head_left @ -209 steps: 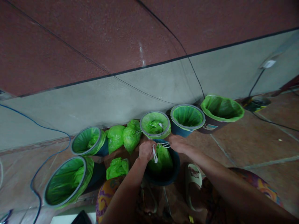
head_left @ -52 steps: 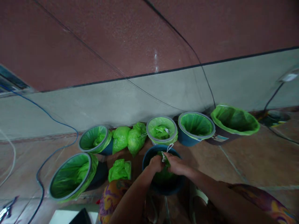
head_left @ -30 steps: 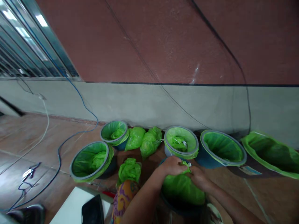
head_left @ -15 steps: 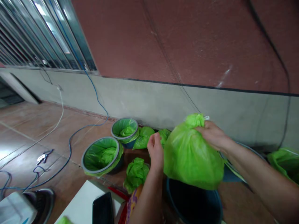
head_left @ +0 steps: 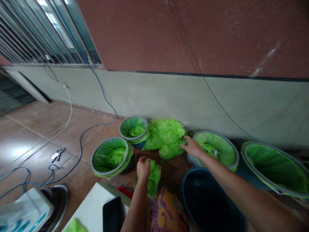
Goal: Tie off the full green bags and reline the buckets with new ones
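My right hand point(head_left: 193, 147) reaches forward with its fingers spread, its tips at the edge of a pile of tied green plastic bags point(head_left: 166, 135) against the wall; it holds nothing. My left hand point(head_left: 143, 166) is closed on top of a smaller green bag point(head_left: 152, 180) that lies on the floor in front of me. Below my right arm stands a dark blue bucket point(head_left: 207, 206) with no liner in it.
Green-lined buckets stand around: two on the left point(head_left: 109, 156) point(head_left: 134, 127), two on the right point(head_left: 217, 148) point(head_left: 275, 167). A white surface with a black phone point(head_left: 113, 214) is at the bottom. Blue and white cables point(head_left: 79, 145) trail over the tiled floor on the left.
My right hand has carried the tied green bag out of the blue bucket to the pile by the wall and let go. My left hand has dropped onto the small bag.
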The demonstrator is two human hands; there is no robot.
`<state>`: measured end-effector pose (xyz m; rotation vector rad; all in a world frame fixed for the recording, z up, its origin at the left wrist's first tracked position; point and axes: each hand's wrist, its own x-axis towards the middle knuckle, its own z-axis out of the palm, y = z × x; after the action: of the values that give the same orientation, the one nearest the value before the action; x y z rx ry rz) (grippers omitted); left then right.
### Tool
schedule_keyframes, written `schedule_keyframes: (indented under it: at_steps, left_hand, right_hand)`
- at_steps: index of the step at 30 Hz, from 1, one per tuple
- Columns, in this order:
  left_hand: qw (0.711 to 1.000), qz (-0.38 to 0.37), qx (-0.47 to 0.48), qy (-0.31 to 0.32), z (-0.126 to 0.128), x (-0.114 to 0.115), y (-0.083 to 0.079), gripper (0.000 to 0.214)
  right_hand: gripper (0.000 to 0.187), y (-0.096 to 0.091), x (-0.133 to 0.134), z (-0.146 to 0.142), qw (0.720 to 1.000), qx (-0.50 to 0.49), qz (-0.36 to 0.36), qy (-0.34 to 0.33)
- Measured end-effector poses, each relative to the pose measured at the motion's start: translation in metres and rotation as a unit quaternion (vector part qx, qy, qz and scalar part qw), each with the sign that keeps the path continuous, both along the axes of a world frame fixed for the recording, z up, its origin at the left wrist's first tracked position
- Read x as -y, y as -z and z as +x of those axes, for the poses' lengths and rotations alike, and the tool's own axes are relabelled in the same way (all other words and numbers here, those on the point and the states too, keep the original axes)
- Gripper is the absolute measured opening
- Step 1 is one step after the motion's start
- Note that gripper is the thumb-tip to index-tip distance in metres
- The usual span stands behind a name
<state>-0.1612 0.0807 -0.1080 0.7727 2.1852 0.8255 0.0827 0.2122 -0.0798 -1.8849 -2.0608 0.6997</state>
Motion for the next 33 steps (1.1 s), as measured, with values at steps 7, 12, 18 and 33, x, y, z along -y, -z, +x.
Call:
schedule_keyframes:
  at_steps: [7, 12, 18, 33]
  left_hand:
    - [0.943, -0.246, -0.137, 0.177, 0.015, 0.035, 0.085, 0.073]
    - [0.938, -0.265, -0.134, 0.180, 0.010, 0.032, 0.085, 0.040]
    - [0.954, -0.183, -0.206, 0.123, 0.006, 0.024, 0.027, 0.040]
    - [0.956, 0.104, -0.187, 0.200, -0.005, 0.064, -0.021, 0.018]
  right_hand:
    - [0.029, 0.077, 0.127, -0.004, 0.976, -0.131, -0.150, -0.091]
    - [0.028, 0.066, 0.141, 0.002, 0.967, -0.172, -0.156, -0.107]
    - [0.030, 0.044, 0.123, -0.015, 0.967, -0.193, -0.133, -0.101]
    - [0.065, 0.004, 0.121, -0.106, 0.915, -0.332, -0.174, -0.147]
